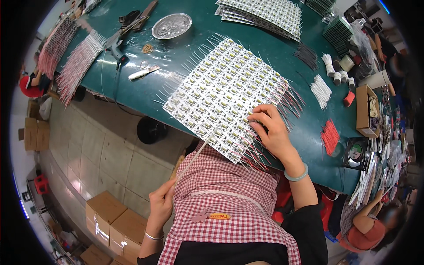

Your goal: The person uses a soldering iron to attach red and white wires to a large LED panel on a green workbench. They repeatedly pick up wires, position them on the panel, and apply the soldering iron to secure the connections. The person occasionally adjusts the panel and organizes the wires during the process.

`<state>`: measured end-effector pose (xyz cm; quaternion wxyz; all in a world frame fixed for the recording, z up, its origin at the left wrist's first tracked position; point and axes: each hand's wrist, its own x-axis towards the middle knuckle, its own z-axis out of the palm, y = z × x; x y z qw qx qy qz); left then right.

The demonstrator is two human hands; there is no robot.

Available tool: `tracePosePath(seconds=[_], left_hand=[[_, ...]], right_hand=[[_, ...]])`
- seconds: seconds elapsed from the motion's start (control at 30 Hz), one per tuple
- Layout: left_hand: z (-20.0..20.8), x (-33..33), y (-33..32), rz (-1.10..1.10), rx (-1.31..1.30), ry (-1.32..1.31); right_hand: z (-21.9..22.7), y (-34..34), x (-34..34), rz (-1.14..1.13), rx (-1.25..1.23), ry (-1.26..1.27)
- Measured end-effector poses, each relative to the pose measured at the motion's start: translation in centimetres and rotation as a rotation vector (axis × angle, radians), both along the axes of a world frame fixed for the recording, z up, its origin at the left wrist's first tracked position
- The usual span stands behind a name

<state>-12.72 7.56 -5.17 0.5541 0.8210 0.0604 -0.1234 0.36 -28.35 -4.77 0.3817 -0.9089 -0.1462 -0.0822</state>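
A large white circuit-board panel [221,88] lies on the green table, reaching over its front edge. Rows of small yellowish components cover it, with white wires along its far left side and red and dark wires [289,99] on the right. Below the table edge, my left hand [161,201] is closed round a thin pale stick [193,161]. The stick's whitish far end rests at or just over the panel's near part. My right hand [274,134] bends over the panel's right side, thumb and fingertips close together; whatever they may pinch is hidden.
A foil-lined bowl [172,26], a glue gun [115,52] and a white-handled cutter [143,73] lie at the left. More panels [265,17] are stacked behind. Red wires [330,137], white wires [321,91] and a cardboard box [366,110] sit at the right. Other people work nearby.
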Motion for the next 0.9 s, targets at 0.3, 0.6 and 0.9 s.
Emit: tracePosePath(seconds=[0.3,0.6,0.9], left_hand=[[1.4,3.7,-3.5,-0.136,0.104,-0.093],[3.1,1.0,-0.5,-0.060,0.255,-0.162],[0.7,1.7,-1.9,-0.070,0.198,-0.216]], right_hand=[[-0.1,0.1,0.1,0.002,0.029,0.012],[0.1,0.1,-0.1,-0.003,0.037,0.004],[0.2,0.1,-0.1,0.000,0.036,0.001]])
